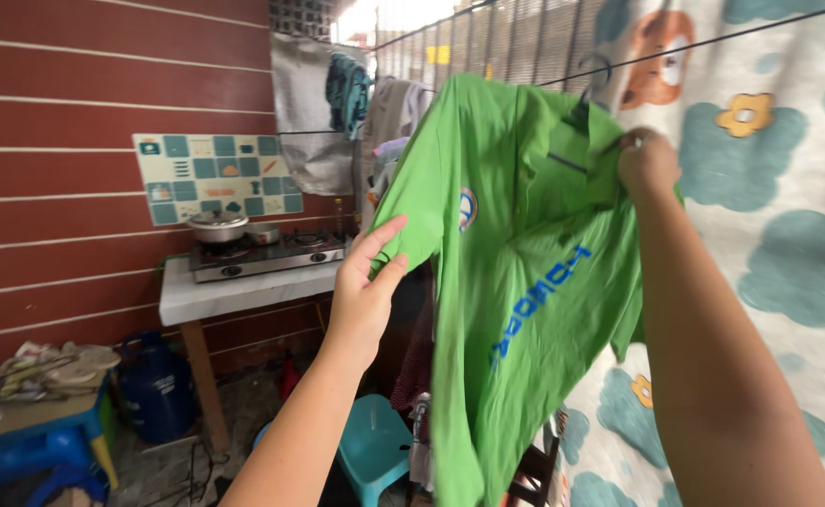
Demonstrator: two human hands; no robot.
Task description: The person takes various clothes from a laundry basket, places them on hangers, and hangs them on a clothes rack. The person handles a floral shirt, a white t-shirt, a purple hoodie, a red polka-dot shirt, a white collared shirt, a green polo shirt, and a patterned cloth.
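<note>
A person's right hand [647, 161] closes its grip on the collar of a green polo shirt [525, 282] hanging from a dark hanger [586, 94] on a clothesline [713, 42]. The left hand [367, 282] pinches the sleeve's hem, spreading it. Behind, a gas stove [267, 253] sits on a white counter [234, 293] against a red wall [102, 75].

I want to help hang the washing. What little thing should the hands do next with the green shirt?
Probably tug the sleeve flat: the left hand pinches its bunched edge while the right hand grips the green shirt near the hanger.
</note>
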